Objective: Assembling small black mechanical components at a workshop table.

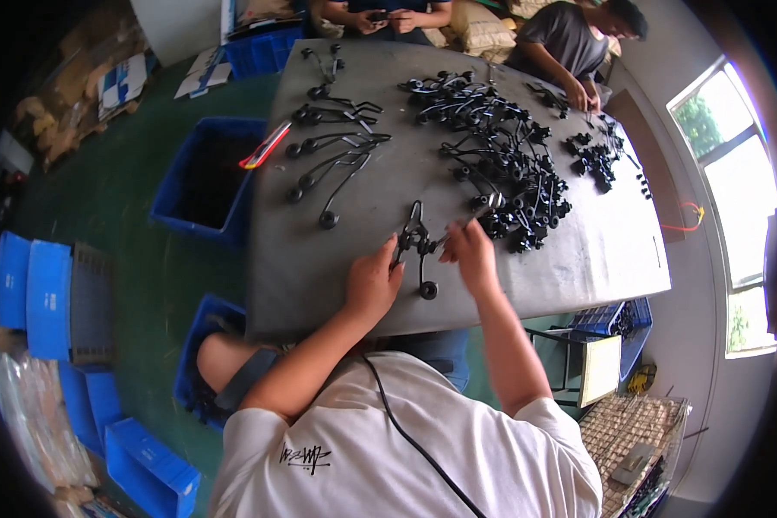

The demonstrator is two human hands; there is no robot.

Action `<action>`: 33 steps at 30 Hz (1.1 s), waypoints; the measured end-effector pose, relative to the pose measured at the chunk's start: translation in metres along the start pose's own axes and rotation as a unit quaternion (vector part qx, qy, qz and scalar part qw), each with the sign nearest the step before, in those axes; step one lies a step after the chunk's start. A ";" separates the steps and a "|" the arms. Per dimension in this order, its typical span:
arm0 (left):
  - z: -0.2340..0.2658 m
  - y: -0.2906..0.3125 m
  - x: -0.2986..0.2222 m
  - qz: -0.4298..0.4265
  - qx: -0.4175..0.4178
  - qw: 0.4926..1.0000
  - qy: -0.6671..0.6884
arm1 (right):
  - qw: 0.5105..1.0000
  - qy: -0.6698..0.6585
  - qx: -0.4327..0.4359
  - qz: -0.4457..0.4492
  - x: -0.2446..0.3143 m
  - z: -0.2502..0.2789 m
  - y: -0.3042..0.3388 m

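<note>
Near the front edge of the table, my left hand (373,281) is closed on a black bent-rod part (416,226) with small round black ends. One end, a black ring-like piece, points down toward me. My right hand (472,257) is closed just right of that part, round a slim metal tool (495,200) with a bright rounded end; its exact kind is too blurred to tell. Beyond my right hand lies a heap of similar black bent-rod parts (518,164). Several longer black rods with round ends (328,217) are spread out at the left.
A red and white utility knife (266,145) lies at the grey table's (311,293) left edge, above a blue crate (233,226). Two people work at the far side, one with a hand (576,95) near a smaller black pile (594,160). More blue crates (50,298) stand on the floor.
</note>
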State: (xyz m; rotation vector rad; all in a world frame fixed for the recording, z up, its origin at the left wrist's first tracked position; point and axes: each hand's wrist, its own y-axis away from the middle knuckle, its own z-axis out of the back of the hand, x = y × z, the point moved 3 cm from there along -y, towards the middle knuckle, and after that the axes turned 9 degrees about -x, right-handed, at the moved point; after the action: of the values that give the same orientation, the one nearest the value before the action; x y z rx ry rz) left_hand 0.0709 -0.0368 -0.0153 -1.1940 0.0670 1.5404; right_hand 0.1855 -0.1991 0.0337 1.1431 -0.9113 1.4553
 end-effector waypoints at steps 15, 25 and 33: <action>0.309 0.132 0.012 0.116 -0.379 0.886 -0.242 | 0.884 0.340 -0.015 0.321 -0.029 0.038 -0.060; 0.307 0.406 0.134 0.413 -0.535 0.641 -0.363 | 0.781 0.352 0.222 0.466 0.001 -0.078 0.054; 0.253 0.398 0.184 0.491 -0.315 0.724 -0.368 | 0.709 0.366 0.287 0.530 -0.012 -0.079 0.055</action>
State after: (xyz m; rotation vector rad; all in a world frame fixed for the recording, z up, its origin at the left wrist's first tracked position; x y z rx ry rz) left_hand -0.3663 0.0998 -0.2324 -0.9482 -0.4680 3.0932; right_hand 0.1171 -0.1377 0.0035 0.1886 -0.4851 3.0064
